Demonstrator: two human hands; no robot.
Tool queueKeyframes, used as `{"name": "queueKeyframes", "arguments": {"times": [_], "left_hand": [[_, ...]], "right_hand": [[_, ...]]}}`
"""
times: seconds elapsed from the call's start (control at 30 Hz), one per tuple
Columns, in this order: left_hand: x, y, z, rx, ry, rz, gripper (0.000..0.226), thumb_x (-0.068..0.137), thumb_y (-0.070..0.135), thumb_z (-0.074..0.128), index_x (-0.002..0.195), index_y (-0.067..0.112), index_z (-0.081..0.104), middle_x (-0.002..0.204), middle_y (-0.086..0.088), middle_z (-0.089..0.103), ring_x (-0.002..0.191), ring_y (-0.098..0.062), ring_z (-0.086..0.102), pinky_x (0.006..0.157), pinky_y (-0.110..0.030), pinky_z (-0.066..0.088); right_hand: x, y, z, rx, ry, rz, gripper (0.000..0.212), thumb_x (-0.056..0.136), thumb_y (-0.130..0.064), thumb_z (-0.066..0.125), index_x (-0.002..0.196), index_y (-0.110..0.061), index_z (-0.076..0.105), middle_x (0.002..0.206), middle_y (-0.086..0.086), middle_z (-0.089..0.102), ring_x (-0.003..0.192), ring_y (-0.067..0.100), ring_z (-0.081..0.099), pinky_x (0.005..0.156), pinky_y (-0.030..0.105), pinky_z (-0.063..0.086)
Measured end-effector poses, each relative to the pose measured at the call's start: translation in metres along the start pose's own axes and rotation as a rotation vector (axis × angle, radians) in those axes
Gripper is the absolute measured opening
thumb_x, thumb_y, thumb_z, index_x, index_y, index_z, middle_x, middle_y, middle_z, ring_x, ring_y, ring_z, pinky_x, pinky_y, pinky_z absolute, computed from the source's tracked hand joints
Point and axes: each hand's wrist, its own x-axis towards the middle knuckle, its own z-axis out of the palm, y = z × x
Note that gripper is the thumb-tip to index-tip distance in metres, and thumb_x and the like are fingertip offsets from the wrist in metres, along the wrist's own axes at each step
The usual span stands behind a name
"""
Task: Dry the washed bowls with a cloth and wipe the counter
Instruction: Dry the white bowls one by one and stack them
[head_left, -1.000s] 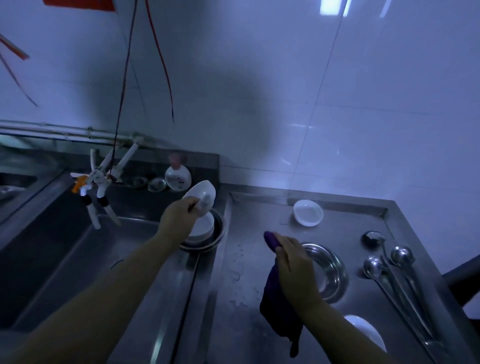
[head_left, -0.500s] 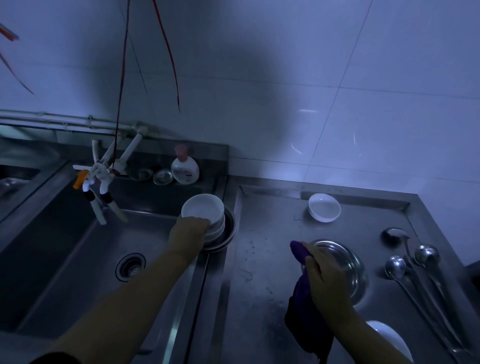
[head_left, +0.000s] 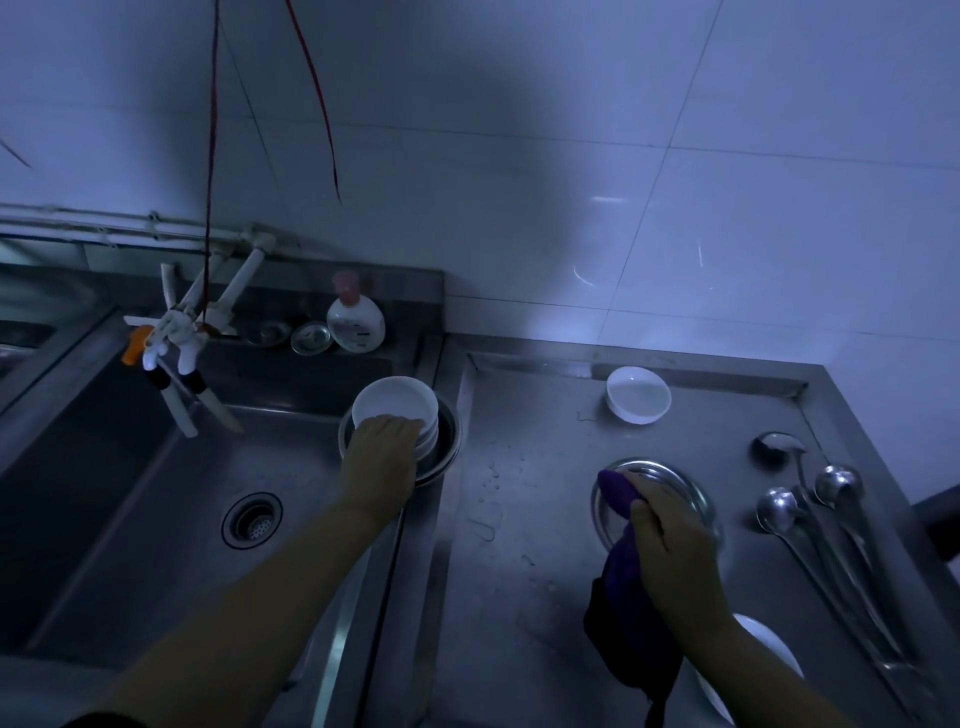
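- My left hand grips the top bowl of the stack at the sink's right edge.
- My right hand clutches the cloth over the table (lift straight, bring bowl to cloth).

Sink at left, counter at right. Stack of bowls in a metal basin at the sink's right rim, left hand on the stack's near edge. Soap bottle on the ledge behind the sink, tap to its left. On the counter: small bowl at the back, metal dish in the middle, right hand gripping a cloth over it, ladles at right, another bowl nearest.
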Motion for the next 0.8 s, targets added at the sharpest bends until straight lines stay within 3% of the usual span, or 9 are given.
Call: {"name": "queueKeyframes", "arguments": {"times": [0.2,0.3,0.4,0.47,0.53,0.63,0.73,0.8], "left_hand": [[-0.024,0.089,0.011,-0.312,0.058,0.22,0.037,0.063,-0.005,0.076,0.097,0.01,0.071,0.09,-0.004,0.072,0.082,-0.022,0.068,0.078,-0.032,0.053],[-0.044,0.147,0.028,-0.409,-0.043,0.242,0.042,0.065,0.001,0.074,0.104,0.015,0.069,0.096,-0.001,0.071,0.086,-0.022,0.067,0.08,-0.028,0.051],[-0.067,0.203,0.054,-0.513,-0.342,0.131,0.041,0.088,0.018,0.055,0.128,0.023,0.054,0.127,0.003,0.058,0.113,-0.016,0.054,0.097,-0.022,0.035],[-0.082,0.237,0.077,-0.599,-0.52,0.011,0.04,0.093,0.026,0.05,0.133,0.027,0.047,0.134,0.006,0.052,0.116,-0.01,0.051,0.091,-0.013,0.029],[-0.093,0.269,0.093,-0.622,-0.667,-0.088,0.042,0.093,0.03,0.051,0.135,0.025,0.044,0.134,0.004,0.051,0.114,-0.01,0.052,0.083,-0.012,0.03],[-0.099,0.309,0.112,-0.592,-0.828,-0.19,0.038,0.092,0.03,0.05,0.127,0.016,0.048,0.129,-0.004,0.055,0.114,-0.017,0.052,0.084,-0.021,0.036],[-0.099,0.338,0.127,-0.621,-0.894,-0.311,0.021,0.093,0.032,0.05,0.102,0.013,0.048,0.117,-0.009,0.058,0.098,-0.017,0.053,0.065,-0.023,0.031],[-0.1,0.351,0.136,-0.65,-0.895,-0.407,0.025,0.094,0.033,0.05,0.105,0.01,0.047,0.115,-0.01,0.057,0.095,-0.017,0.052,0.065,-0.022,0.03]], "right_hand": [[-0.002,0.013,-0.043,-0.052,0.061,0.034,0.028,0.095,0.006,0.045,0.12,0.003,0.058,0.107,0.015,0.064,0.091,0.015,0.057,0.083,0.019,0.04],[-0.003,0.027,-0.077,-0.069,0.097,0.031,0.029,0.096,0.004,0.045,0.122,0.002,0.057,0.112,0.014,0.062,0.098,0.016,0.056,0.088,0.024,0.041],[-0.008,0.049,-0.115,-0.09,0.123,0.042,0.029,0.096,0.003,0.046,0.121,-0.002,0.059,0.112,0.01,0.062,0.103,0.016,0.055,0.091,0.025,0.039],[-0.015,0.069,-0.139,-0.097,0.128,0.075,0.029,0.096,0.002,0.047,0.122,-0.002,0.059,0.115,0.01,0.062,0.106,0.018,0.055,0.094,0.024,0.038],[-0.022,0.09,-0.16,-0.104,0.125,0.096,0.03,0.095,0.002,0.048,0.123,-0.001,0.058,0.117,0.012,0.062,0.108,0.02,0.056,0.096,0.027,0.04],[-0.033,0.116,-0.184,-0.092,0.119,0.102,0.031,0.094,0.003,0.048,0.123,-0.003,0.058,0.112,0.006,0.061,0.105,0.018,0.056,0.093,0.03,0.043],[-0.042,0.142,-0.198,-0.078,0.071,0.118,0.03,0.095,0.003,0.047,0.122,-0.004,0.059,0.109,0.001,0.059,0.102,0.017,0.057,0.09,0.03,0.045],[-0.047,0.158,-0.204,-0.079,0.044,0.126,0.031,0.093,0.005,0.048,0.121,-0.004,0.059,0.111,0.002,0.06,0.103,0.017,0.057,0.09,0.028,0.044]]}}
